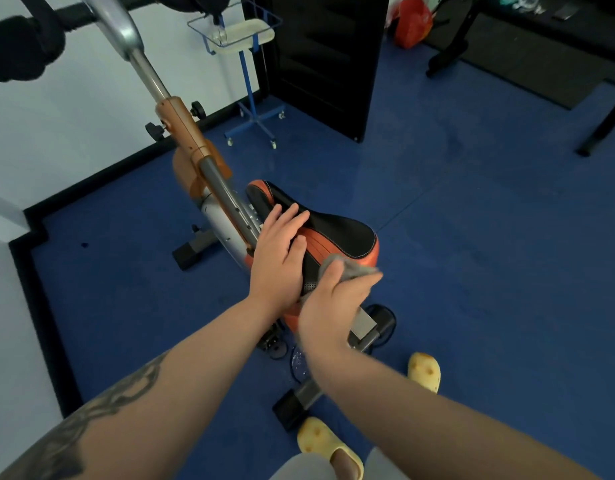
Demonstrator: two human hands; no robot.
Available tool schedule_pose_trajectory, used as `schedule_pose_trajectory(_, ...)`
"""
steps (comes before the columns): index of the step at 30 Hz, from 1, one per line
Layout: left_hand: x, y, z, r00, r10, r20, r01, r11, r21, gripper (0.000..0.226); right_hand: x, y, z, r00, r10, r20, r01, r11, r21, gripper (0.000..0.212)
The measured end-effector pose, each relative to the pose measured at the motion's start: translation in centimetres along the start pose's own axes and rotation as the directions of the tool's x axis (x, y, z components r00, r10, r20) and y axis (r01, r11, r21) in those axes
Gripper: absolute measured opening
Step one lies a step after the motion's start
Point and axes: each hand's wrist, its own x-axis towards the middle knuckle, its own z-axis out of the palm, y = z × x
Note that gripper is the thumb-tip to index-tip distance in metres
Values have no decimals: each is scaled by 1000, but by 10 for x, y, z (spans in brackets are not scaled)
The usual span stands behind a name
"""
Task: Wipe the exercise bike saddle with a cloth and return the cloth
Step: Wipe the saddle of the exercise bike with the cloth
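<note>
The black and orange saddle (337, 233) of the exercise bike sits in the middle of the view. My left hand (282, 251) lies flat on its left side, fingers spread over the black top. My right hand (334, 299) presses a grey cloth (354, 266) against the saddle's near right edge; only a bunched corner of the cloth shows past my fingers. The rear of the saddle is hidden under both hands.
The bike's silver and orange post (191, 140) rises to the upper left toward black handlebars (22, 46). Its base feet (191, 251) rest on the blue floor. A blue wheeled stand with a white tray (243, 36) stands by the wall. My yellow clogs (424, 370) are beside the bike.
</note>
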Motion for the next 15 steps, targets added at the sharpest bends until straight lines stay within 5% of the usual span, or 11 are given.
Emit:
schedule_pose_trajectory(7,-1,-3,-1,1000,4,-15,-4,1000,14,44,-1,-1,-1,992,-126,-3,125,989,-77,73)
schedule_pose_trajectory(10,-1,-1,0,1000,-9,-6,9,1000,11,45,16,-5,-2,998,-57,33,60,994,-93,81)
schedule_pose_trajectory(15,0,0,0,1000,-10,-12,10,1000,-6,45,42,-23,-5,989,-147,24,147,935,-322,68)
